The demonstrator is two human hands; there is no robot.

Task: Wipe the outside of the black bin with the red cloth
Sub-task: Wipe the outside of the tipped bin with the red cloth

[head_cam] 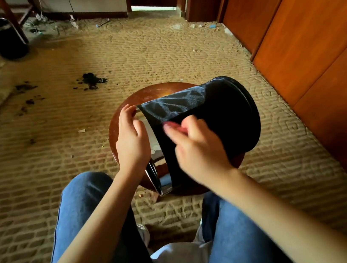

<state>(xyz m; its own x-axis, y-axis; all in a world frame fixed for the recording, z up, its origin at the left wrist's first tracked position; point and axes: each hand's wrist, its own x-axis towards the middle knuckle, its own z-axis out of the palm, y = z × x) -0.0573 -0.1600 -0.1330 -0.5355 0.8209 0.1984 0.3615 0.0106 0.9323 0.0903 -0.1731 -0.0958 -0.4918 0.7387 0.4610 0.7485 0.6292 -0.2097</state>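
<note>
I see the black bin (228, 119) tipped on its side on the round stool (153, 91), mouth toward me. The left hand (130, 137) pinches its rim. The right hand (199, 147), blurred, lies against the bin's side, holding the red cloth (173, 127), which peeks out at the fingertips.

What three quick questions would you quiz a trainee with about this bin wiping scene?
1. True or false: the black bin stands upright on the carpet.
2. The left hand grips: A) the bin's chrome rim; B) its base; C) the cloth.
3. Fill in: the red cloth is in the ___ hand.

Key: 1 false, it is tipped sideways on the round wooden stool; 2 A; 3 right hand.
</note>
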